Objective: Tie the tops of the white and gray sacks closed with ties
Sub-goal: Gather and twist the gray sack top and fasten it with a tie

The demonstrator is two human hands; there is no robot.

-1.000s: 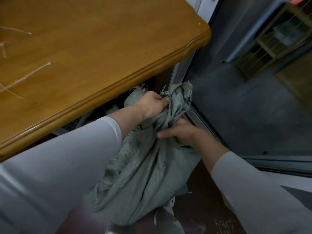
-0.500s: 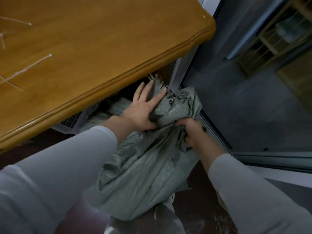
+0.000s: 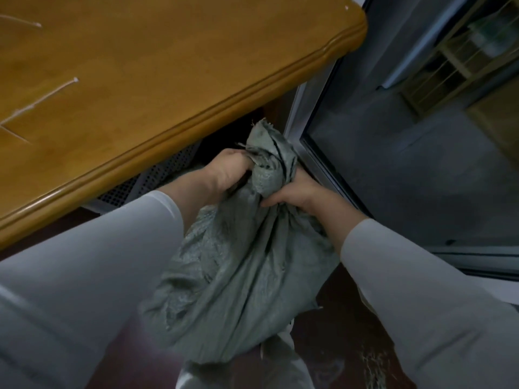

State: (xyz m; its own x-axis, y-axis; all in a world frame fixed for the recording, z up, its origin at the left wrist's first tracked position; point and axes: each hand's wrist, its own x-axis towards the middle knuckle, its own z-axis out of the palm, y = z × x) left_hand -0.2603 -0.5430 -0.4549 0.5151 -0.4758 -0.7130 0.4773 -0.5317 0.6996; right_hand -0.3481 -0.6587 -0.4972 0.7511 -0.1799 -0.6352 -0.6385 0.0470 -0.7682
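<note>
Gray sack [image 3: 247,262] sits low, between the tabletop [image 3: 168,66] edge and a door frame [image 3: 317,169], with its mouth bunched into a neck. Left hand [image 3: 227,172] and right hand [image 3: 295,192] both have fingers clenched round that neck, and no tie is on it. Step in hand: gathering. Next, in my judgement, one hand must hold the neck alone while the other reaches up for a tie [image 3: 47,98] lying on the tabletop, well apart. Room is tight, with the overhanging edge on the left and the frame on the right.

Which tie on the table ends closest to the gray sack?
The middle tie, the long diagonal one: its tip reaches furthest right.
</note>
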